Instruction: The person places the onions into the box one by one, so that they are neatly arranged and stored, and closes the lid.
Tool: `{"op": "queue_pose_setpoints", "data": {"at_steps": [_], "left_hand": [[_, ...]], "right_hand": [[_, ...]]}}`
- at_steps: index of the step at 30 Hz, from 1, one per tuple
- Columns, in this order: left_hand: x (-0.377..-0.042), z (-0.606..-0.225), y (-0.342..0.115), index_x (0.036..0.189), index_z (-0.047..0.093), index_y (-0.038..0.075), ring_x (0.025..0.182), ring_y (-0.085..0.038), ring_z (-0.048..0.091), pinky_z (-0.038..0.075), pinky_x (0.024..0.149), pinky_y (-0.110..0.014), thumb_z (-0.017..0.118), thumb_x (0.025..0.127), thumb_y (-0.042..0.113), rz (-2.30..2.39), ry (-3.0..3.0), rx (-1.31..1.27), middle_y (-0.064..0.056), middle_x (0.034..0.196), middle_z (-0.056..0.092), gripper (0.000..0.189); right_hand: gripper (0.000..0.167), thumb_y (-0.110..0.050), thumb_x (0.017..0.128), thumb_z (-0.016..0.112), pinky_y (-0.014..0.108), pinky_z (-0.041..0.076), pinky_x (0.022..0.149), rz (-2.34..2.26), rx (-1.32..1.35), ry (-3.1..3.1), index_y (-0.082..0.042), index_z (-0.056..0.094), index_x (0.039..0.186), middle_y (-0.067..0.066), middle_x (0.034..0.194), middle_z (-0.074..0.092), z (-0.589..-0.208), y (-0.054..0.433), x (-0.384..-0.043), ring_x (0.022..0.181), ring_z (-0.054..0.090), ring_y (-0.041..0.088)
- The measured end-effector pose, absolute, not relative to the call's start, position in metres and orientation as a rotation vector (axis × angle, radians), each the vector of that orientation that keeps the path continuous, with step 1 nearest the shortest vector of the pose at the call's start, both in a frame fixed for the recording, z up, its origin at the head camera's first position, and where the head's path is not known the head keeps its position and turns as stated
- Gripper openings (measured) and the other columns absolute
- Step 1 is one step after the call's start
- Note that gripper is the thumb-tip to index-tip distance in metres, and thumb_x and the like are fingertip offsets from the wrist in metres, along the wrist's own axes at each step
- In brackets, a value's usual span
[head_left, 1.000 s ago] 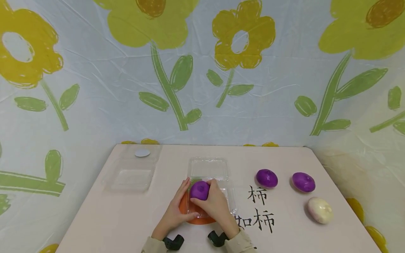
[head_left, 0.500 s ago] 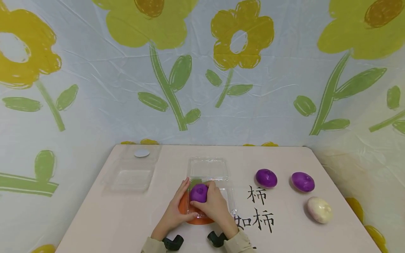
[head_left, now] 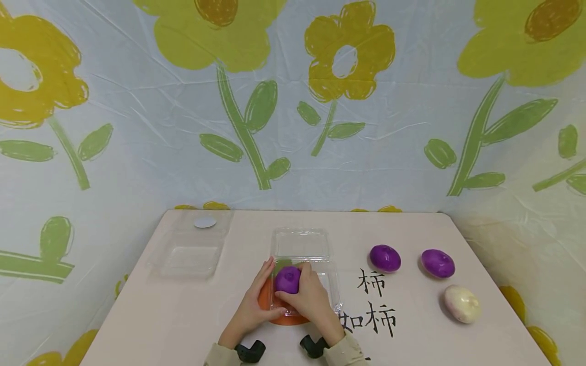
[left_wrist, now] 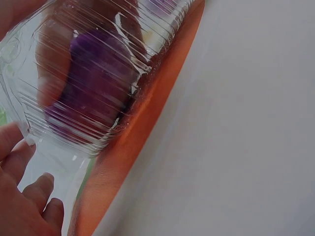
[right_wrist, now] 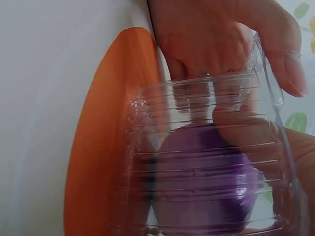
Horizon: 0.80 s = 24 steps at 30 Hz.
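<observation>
In the head view, my right hand (head_left: 313,299) grips a glossy purple onion (head_left: 287,279) from its right side, thumb in front and fingers behind. The onion sits within the base of a clear plastic clamshell box (head_left: 335,290), whose lid (head_left: 302,243) lies folded back. Alongside the box's left edge my left hand (head_left: 249,305) rests with long, spread fingers and its thumb at the front corner. Through the ribbed wall in the right wrist view, the purple onion (right_wrist: 202,182) shows low in the box. In the left wrist view, left-hand fingertips (left_wrist: 24,142) meet the rim.
An orange print (head_left: 289,320) lies under the box, with black characters (head_left: 380,317) to its right. Two more purple onions (head_left: 385,258) and a whitish onion (head_left: 462,304) are on the right. Another clear box (head_left: 189,256) with a pale disc (head_left: 204,222) stands at back left.
The purple onion and right hand have shifted very slightly left and down within the box between the first frame and now. The left hand stays in place.
</observation>
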<state>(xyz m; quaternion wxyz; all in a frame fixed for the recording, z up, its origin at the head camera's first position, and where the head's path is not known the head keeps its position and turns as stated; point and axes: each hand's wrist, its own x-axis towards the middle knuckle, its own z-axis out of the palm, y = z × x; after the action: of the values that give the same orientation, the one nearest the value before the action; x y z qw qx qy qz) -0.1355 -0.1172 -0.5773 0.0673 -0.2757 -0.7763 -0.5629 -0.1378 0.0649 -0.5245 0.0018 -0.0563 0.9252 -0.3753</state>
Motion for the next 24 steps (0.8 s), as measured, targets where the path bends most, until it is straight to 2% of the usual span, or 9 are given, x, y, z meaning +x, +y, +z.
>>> {"op": "queue_pose_setpoints", "data": {"at_steps": [7,11,18,20,24], "left_hand": [[-0.134,-0.574,-0.116,0.154,0.031,0.003,0.146,-0.048,0.015,0.014,0.114,-0.023,0.090,0.070,0.014,-1.666,-2.341,-0.812,-0.023,0.161,0.022,0.103],[-0.138,-0.584,-0.118,0.155,0.030,0.005,0.149,-0.040,0.013,0.014,0.115,-0.027,0.090,0.072,0.022,-1.662,-2.370,-0.805,-0.013,0.164,0.020,0.103],[-0.137,-0.582,-0.120,0.156,0.029,0.007,0.151,-0.034,0.010,0.015,0.116,-0.049,0.087,0.076,0.030,-1.693,-2.406,-0.787,-0.004,0.165,0.017,0.102],[-0.137,-0.581,-0.119,0.156,0.029,0.007,0.150,-0.035,0.010,0.016,0.115,-0.048,0.088,0.075,0.027,-1.681,-2.408,-0.788,-0.006,0.165,0.017,0.102],[-0.133,-0.573,-0.117,0.155,0.030,0.003,0.148,-0.044,0.012,0.015,0.116,-0.036,0.088,0.073,0.017,-1.658,-2.385,-0.801,-0.015,0.163,0.019,0.101]], "right_hand": [[0.090,-0.051,0.070,0.087,0.047,0.057,0.071,-1.079,-0.208,2.986,0.000,0.044,0.130,0.017,0.109,0.060,-0.521,0.066,-0.136,0.096,0.060,0.030],[0.093,-0.052,0.071,0.085,0.051,0.058,0.076,-1.063,-0.230,2.973,0.001,0.043,0.135,0.019,0.116,0.061,-0.517,0.067,-0.134,0.100,0.061,0.034],[0.094,-0.050,0.074,0.084,0.055,0.057,0.080,-1.098,-0.284,2.935,0.004,0.042,0.139,0.023,0.122,0.059,-0.504,0.074,-0.130,0.104,0.061,0.037],[0.092,-0.048,0.076,0.083,0.054,0.056,0.082,-1.118,-0.301,2.919,0.004,0.042,0.139,0.023,0.124,0.059,-0.499,0.077,-0.129,0.106,0.060,0.036],[0.083,-0.045,0.081,0.079,0.052,0.055,0.086,-1.189,-0.340,2.853,0.003,0.043,0.139,0.023,0.126,0.059,-0.492,0.084,-0.129,0.110,0.060,0.036]]}}
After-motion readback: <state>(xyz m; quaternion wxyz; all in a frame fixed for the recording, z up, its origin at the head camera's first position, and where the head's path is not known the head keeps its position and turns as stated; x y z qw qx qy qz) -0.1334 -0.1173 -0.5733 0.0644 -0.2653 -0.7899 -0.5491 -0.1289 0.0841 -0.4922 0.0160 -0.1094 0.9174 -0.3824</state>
